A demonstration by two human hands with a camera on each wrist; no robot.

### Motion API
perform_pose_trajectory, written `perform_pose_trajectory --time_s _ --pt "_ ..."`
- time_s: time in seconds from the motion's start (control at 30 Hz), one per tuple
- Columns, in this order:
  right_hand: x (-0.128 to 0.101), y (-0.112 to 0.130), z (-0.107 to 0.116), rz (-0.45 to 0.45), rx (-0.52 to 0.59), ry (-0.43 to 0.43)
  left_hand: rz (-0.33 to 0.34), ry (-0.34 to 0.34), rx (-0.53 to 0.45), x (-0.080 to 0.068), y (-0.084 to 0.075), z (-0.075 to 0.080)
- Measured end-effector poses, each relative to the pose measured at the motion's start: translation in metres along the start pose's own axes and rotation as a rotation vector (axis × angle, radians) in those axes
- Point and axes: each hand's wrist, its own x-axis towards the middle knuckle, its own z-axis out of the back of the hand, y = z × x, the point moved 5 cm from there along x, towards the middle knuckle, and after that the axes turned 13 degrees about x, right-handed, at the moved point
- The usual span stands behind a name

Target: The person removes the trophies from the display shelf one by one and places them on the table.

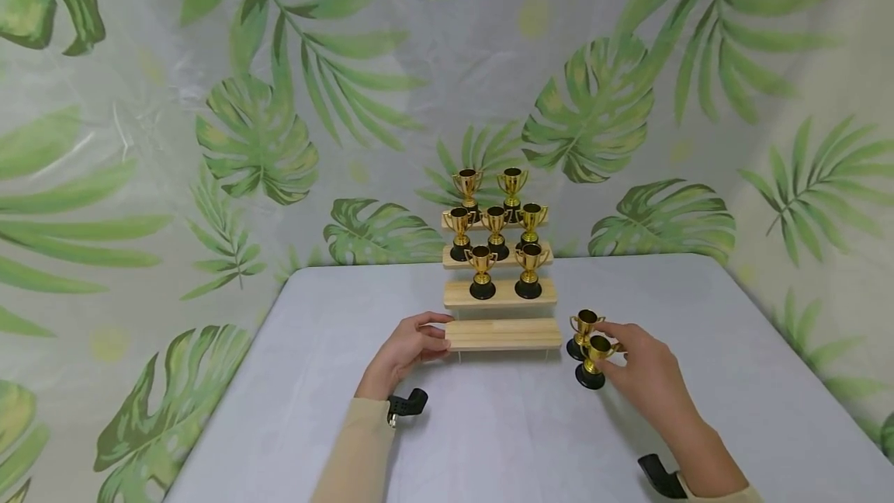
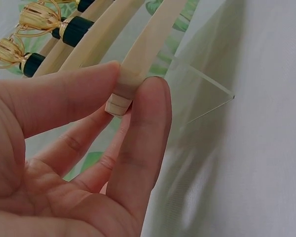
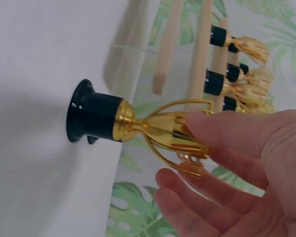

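Left of centre frame, the left hand (image 1: 408,348) pinches the end of the lowest step (image 1: 503,334) of the tiered stand; a tug could topple the trophies above. Right of centre, the right hand (image 1: 646,375) grasps a trophy (image 1: 592,362) standing on the tabletop (image 1: 503,425); its neighbour (image 1: 581,331) may tip. No legible writing.

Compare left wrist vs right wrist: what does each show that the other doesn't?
Left wrist only: the left hand pinching the end of the pale wooden bottom shelf between thumb and finger, and the clear acrylic side panel of the stepped stand.

Right wrist only: the right hand holding the cup of a small gold plastic trophy with a black base, its base on the white table.

Both: the stand's wooden shelves edge-on, gold trophies standing on the upper shelves and the leaf-print backdrop.
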Motion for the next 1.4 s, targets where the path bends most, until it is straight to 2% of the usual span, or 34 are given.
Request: perform_pose_trajectory --time_s 0.3,0.57,0.73,1.03,1.4 --pt "0.0 0.01 0.017 0.036 -0.009 -0.011 -0.016 0.018 -0.028 -0.003 -0.001 -0.001" --pt "0.01 0.027 0.035 0.137 -0.023 -0.11 -0.027 0.029 -0.034 -0.003 -0.001 0.0" --pt "0.021 0.04 0.042 0.185 -0.02 -0.135 -0.023 0.03 -0.028 -0.003 0.0 -0.001" --pt "0.039 0.054 0.039 0.173 0.048 -0.104 -0.015 0.032 -0.03 -0.002 -0.002 -0.001" --pt "0.067 0.065 0.024 0.181 0.161 -0.068 -0.012 0.041 -0.011 -0.002 0.0 0.0"
